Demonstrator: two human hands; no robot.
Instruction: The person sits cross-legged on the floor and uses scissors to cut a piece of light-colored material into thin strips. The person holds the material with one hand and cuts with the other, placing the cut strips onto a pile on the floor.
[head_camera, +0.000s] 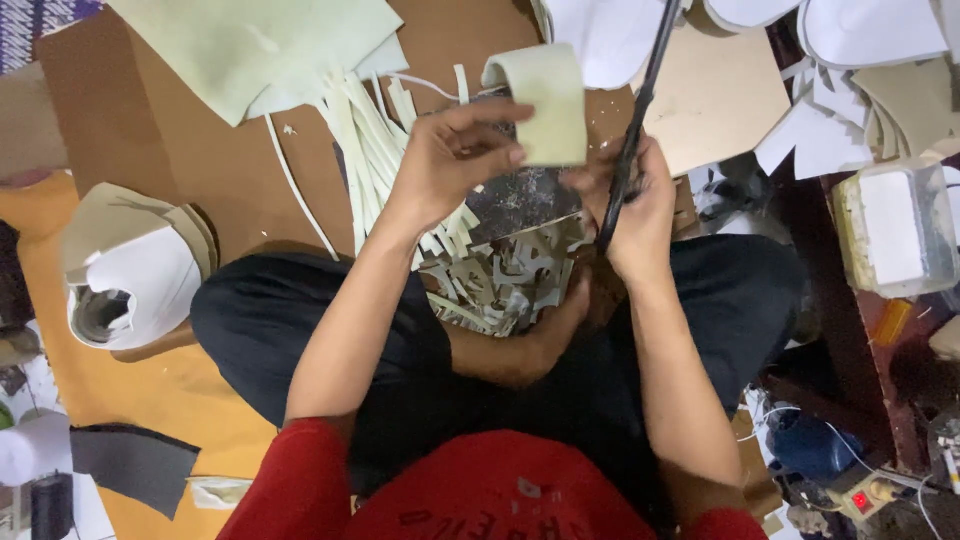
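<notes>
My left hand (455, 160) pinches pale curved strip (540, 100); my right hand (635, 205) grips black scissors (632, 130) beside it; offcut scraps (500, 280) heaped on lap below.

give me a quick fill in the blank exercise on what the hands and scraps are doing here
1. The left hand holds a curved pale green strip, while the right hand grips a pair of black ____.
2. The pile of offcuts lies between the person's ____.
3. The long thin cut strips rest on a ____ board.
4. The person's sleeves are ____ in colour.

Missing words: scissors; legs; brown; red
</notes>
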